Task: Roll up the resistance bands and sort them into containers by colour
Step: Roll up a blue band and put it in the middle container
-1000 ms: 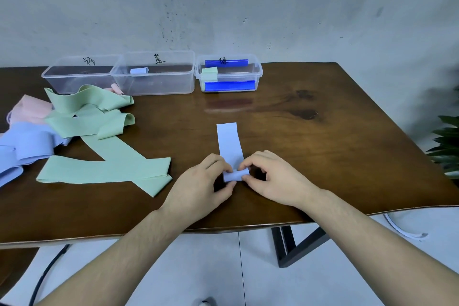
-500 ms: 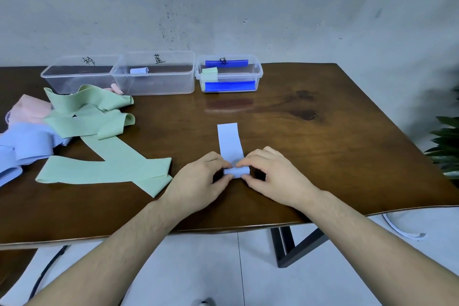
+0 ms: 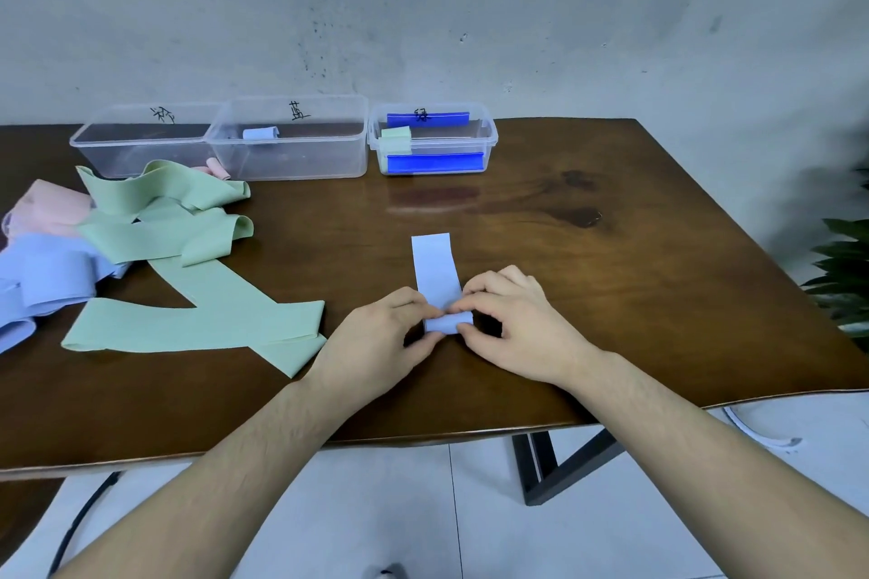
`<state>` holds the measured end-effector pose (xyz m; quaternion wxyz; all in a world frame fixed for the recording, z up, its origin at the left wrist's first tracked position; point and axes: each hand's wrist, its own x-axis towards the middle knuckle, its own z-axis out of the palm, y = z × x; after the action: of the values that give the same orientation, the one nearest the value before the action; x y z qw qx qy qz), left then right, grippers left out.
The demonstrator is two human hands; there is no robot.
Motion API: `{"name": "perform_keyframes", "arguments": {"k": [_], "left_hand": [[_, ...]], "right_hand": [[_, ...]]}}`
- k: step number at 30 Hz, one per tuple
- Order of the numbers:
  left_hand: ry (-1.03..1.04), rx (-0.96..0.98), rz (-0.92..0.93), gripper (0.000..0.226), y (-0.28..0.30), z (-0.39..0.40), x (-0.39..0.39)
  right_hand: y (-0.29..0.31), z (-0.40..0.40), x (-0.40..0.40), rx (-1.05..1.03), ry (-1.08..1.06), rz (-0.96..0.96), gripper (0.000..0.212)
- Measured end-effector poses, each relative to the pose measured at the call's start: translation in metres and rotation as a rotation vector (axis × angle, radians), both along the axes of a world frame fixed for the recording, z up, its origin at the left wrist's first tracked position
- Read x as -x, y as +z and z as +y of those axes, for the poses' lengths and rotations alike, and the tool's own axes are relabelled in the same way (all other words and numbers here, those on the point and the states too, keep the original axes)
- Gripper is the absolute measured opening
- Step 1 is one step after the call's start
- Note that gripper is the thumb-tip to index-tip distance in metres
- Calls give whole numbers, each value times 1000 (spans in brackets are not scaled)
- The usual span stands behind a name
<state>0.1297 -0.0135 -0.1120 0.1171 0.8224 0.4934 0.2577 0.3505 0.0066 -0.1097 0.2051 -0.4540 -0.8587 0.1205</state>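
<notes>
A light blue band lies flat on the brown table, its near end wound into a small roll. My left hand and my right hand pinch that roll from either side. At the back stand three clear containers: the left one, the middle one with a blue roll inside, and the right one with a green roll inside. Loose green bands, blue bands and a pink band lie at the left.
A small pink roll lies on the table in front of the containers. A plant stands past the table's right edge. A black cable runs on the tiled floor below.
Both hands have rolled the blue band a little farther away from me. The flat part is shorter and the roll thicker.
</notes>
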Motion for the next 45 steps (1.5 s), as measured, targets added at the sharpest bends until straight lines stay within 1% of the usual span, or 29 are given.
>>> {"name": "perform_keyframes", "arguments": {"k": [3, 5, 10, 13, 17, 22, 27, 31, 33, 38, 45], "left_hand": [[11, 12, 1, 25, 1, 2, -1], [14, 22, 6, 26, 1, 4, 0], [41, 11, 2, 29, 2, 5, -1], [32, 4, -11, 26, 1, 4, -1], [43, 38, 7, 28, 0, 6, 0], [70, 35, 11, 28, 1, 10, -1], [99, 69, 56, 31, 2, 13, -2], [83, 24, 25, 31, 3, 13, -4], [78, 26, 41, 33, 3, 15, -5], [100, -10, -6, 28, 5, 13, -6], [22, -43, -27, 23, -1, -9, -4]], "right_hand": [[-2, 0, -1, -22, 21, -25, 34], [-3, 0, 0, -5, 26, -2, 35], [-1, 3, 0, 13, 18, 57, 28], [0, 7, 1, 32, 13, 82, 26], [1, 13, 4, 51, 4, 67, 26], [0, 13, 3, 10, 11, 50, 27], [0, 15, 2, 53, -2, 58, 24], [2, 20, 4, 78, -11, 43, 26], [4, 22, 6, 98, -7, 31, 27], [8, 17, 6, 97, -11, 47, 29], [1, -11, -6, 81, -8, 108, 22]]}}
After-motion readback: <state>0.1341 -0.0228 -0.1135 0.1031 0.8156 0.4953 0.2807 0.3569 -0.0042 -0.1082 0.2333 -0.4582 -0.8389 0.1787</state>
